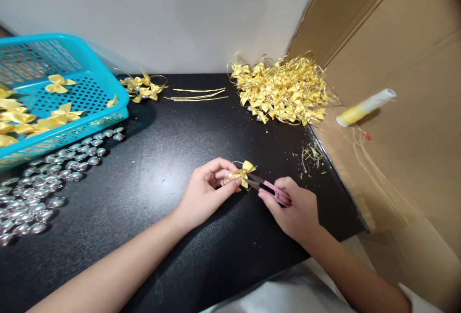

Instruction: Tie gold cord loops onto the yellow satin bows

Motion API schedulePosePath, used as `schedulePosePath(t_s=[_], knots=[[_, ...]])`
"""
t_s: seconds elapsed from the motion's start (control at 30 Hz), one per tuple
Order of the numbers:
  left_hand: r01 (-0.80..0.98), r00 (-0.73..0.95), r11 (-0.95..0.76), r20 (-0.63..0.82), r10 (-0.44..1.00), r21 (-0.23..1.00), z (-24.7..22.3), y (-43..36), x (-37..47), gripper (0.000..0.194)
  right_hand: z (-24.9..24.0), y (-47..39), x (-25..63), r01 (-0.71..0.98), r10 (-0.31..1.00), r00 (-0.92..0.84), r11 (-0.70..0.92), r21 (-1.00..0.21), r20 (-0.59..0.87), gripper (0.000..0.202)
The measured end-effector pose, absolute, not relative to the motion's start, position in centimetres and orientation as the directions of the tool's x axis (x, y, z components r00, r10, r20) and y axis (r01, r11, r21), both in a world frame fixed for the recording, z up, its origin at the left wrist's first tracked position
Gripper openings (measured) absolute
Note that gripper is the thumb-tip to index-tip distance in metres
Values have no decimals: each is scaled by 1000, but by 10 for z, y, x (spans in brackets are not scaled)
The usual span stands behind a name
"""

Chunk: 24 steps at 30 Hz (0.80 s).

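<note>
Near the middle of the black table (173, 140), my left hand (212, 186) pinches a yellow ribbon bow (248, 167) with a thin gold cord loop. My right hand (297, 207) is closed around pink-handled thread snips (275, 193). The dark blades of the snips point left and lie at the right side of the bow, close to my left fingertips. Whether the blades touch the cord is too small to tell.
A turquoise basket (101, 80) holding yellow bows stands at the left, with silver beads (46, 183) before it. Gold cords (198, 94) lie between a small bow group (144, 87) and a large bow pile (281, 90). Cord scraps (312, 156) and a thread spool (365, 107) are at the right.
</note>
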<state>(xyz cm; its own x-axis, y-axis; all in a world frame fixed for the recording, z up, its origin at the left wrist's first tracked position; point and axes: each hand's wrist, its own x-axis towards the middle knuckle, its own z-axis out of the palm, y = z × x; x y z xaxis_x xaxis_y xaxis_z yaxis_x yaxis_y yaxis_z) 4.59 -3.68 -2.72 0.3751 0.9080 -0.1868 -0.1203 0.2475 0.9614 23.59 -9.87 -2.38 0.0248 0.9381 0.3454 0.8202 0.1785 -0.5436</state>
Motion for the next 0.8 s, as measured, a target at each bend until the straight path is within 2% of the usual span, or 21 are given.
schedulePosePath(t_s=[0.53,0.8], knots=[[-149,391,255,-179,903,955,-29,-37,46,13,-24,-98,235,851,906,-14,234,-470,424,31],[-146,403,279,-200,893,949,-28,-39,47,14,-25,-95,239,887,826,-202,382,-259,527,34]])
